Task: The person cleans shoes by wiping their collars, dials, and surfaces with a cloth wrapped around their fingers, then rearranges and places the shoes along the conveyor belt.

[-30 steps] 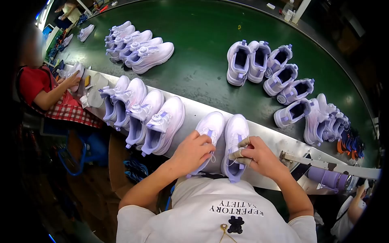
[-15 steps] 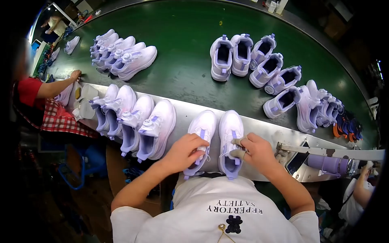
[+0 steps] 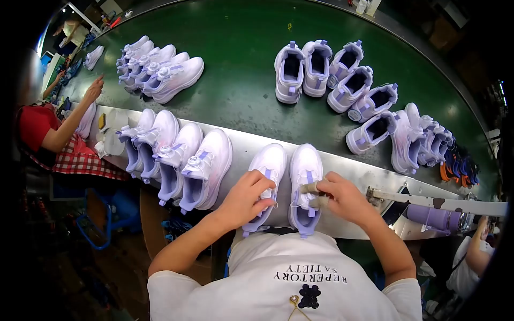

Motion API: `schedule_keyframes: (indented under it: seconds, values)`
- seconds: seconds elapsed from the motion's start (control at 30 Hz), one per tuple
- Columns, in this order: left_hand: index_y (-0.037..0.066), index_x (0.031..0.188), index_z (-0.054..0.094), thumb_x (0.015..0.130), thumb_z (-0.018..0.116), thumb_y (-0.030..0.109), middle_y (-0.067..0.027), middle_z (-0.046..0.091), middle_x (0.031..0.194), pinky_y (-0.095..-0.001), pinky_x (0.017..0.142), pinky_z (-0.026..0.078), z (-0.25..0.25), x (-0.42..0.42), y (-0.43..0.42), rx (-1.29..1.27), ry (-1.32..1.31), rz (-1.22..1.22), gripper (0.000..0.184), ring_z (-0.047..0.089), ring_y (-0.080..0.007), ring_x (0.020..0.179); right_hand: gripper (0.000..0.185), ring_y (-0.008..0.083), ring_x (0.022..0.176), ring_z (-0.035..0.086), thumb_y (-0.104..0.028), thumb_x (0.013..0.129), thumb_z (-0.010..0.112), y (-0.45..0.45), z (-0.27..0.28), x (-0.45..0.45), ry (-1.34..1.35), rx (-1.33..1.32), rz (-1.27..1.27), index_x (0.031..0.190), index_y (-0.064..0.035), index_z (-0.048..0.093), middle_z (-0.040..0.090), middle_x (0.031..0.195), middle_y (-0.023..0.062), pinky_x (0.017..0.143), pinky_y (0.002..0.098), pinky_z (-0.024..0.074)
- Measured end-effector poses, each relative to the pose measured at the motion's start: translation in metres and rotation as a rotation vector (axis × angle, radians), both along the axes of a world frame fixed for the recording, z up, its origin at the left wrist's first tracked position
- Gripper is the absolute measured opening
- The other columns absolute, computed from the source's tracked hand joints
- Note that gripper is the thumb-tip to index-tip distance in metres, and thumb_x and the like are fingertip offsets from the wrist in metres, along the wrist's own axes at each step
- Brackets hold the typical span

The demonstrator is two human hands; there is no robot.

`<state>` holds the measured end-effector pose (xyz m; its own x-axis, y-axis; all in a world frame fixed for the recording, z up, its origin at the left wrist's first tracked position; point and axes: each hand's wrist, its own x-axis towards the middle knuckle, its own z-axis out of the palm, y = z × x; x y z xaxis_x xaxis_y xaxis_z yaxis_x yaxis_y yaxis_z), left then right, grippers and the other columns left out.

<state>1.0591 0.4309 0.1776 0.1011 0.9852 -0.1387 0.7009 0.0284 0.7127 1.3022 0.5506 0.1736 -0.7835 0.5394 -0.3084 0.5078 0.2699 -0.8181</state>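
Note:
Two pale lilac shoes stand side by side on the metal ledge in front of me, toes pointing away. My left hand (image 3: pixel 254 196) is at the opening of the left shoe (image 3: pixel 270 160), its fingers curled by the laces; what they hold is hidden. At the right shoe (image 3: pixel 305 161), my right hand (image 3: pixel 333 196) has its covered thumb and forefinger at the laces and tongue. The gap between those fingertips is small, and thin white lace shows beside them.
Several lilac shoes (image 3: pixel 210 168) line the metal ledge (image 3: pixel 247 147) at left. More stand on the green table (image 3: pixel 235 69). A metal bar (image 3: pixel 428 201), a phone (image 3: pixel 395 209) and a purple cylinder (image 3: pixel 433 218) lie right. A person in red (image 3: pixel 40 128) sits left.
The view has shifted, so the shoes appear further left and slightly higher. My hands stay at the two shoes, their fingers moving slightly. The person at left has raised an arm.

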Motion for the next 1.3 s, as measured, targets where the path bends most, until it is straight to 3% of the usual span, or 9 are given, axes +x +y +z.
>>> schedule_keyframes:
  seconds: [0.1,0.13,0.23,0.37,0.5,0.57,0.7,1.0,1.3]
  values:
    - [0.006,0.110,0.061,0.079,0.070,0.013,-0.0098,0.055,0.106,-0.0358,0.084,0.044,0.011,-0.019,0.008,-0.318,-0.301,-0.024,0.033,0.052,-0.0276,0.098,0.042,0.0221,0.078,0.054,-0.024,0.073,0.078,0.006,0.005,0.003,0.005,-0.031,0.001,0.115,-0.0235,0.069,0.050,0.079,0.0073,0.072,0.0326,0.0446]
    - [0.006,0.109,0.062,0.079,0.070,0.013,-0.0094,0.054,0.100,-0.0344,0.082,0.044,0.002,-0.014,0.006,-0.059,-0.223,-0.059,0.031,0.053,-0.0249,0.094,0.042,0.0222,0.078,0.054,-0.024,0.073,0.078,0.006,0.007,0.005,0.026,-0.071,0.010,0.114,-0.0237,0.069,0.051,0.079,0.0073,0.072,0.0326,0.0446]
    - [0.007,0.112,0.063,0.080,0.068,0.009,-0.0086,0.054,0.096,-0.0330,0.081,0.044,0.002,-0.006,0.003,-0.028,-0.045,0.040,0.032,0.053,-0.0221,0.093,0.045,0.0217,0.078,0.054,-0.024,0.071,0.079,0.004,-0.007,0.007,0.037,-0.013,0.026,0.115,-0.0239,0.069,0.050,0.079,0.0075,0.073,0.0320,0.0445]
    - [0.004,0.107,0.063,0.081,0.067,0.008,-0.0077,0.056,0.092,-0.0293,0.075,0.045,0.012,-0.022,0.008,-0.307,-0.327,0.111,0.026,0.055,-0.0184,0.084,0.039,0.0248,0.078,0.055,-0.028,0.074,0.076,0.004,0.002,0.004,0.039,-0.020,-0.014,0.112,-0.0194,0.068,0.053,0.081,0.0084,0.072,0.0358,0.0463]
    - [0.002,0.111,0.063,0.086,0.062,0.005,-0.0072,0.061,0.096,-0.0271,0.072,0.049,0.031,0.027,-0.007,0.008,-0.291,0.203,0.026,0.059,-0.0146,0.081,0.041,0.0248,0.074,0.055,-0.027,0.073,0.077,0.002,-0.009,0.010,0.063,0.012,-0.011,0.112,-0.0186,0.069,0.053,0.084,0.0087,0.070,0.0356,0.0466]
    - [0.000,0.115,0.060,0.091,0.057,0.005,-0.0067,0.063,0.096,-0.0264,0.074,0.051,0.030,0.049,-0.016,-0.263,-0.553,0.116,0.025,0.062,-0.0133,0.084,0.042,0.0233,0.072,0.054,-0.025,0.071,0.078,0.001,-0.007,0.011,0.043,0.021,-0.038,0.111,-0.0171,0.069,0.051,0.085,0.0080,0.068,0.0338,0.0462]
    - [-0.005,0.125,0.052,0.097,0.052,0.014,-0.0100,0.060,0.107,-0.0256,0.072,0.051,0.007,0.090,-0.015,-0.831,-1.110,0.426,0.034,0.061,-0.0133,0.081,0.043,0.0201,0.072,0.052,-0.020,0.069,0.080,0.008,-0.018,0.020,0.147,0.035,0.039,0.111,-0.0157,0.070,0.049,0.086,0.0064,0.067,0.0304,0.0454]
    - [-0.003,0.126,0.051,0.100,0.046,0.013,-0.0091,0.057,0.120,-0.0266,0.076,0.052,-0.034,0.129,-0.015,-0.763,-1.367,0.695,0.031,0.059,-0.0181,0.107,0.039,0.0247,0.080,0.056,-0.018,0.073,0.075,0.010,-0.015,0.024,0.122,-0.021,0.025,0.112,-0.0162,0.068,0.052,0.082,0.0084,0.071,0.0346,0.0465]
    - [-0.002,0.127,0.051,0.099,0.050,0.017,-0.0093,0.060,0.116,-0.0251,0.076,0.052,-0.042,0.139,-0.015,-0.748,-1.408,0.673,0.034,0.061,-0.0150,0.099,0.036,0.0190,0.069,0.052,-0.015,0.071,0.076,0.008,-0.019,0.026,0.170,0.027,0.008,0.107,-0.0119,0.070,0.050,0.081,0.0072,0.063,0.0310,0.0439]
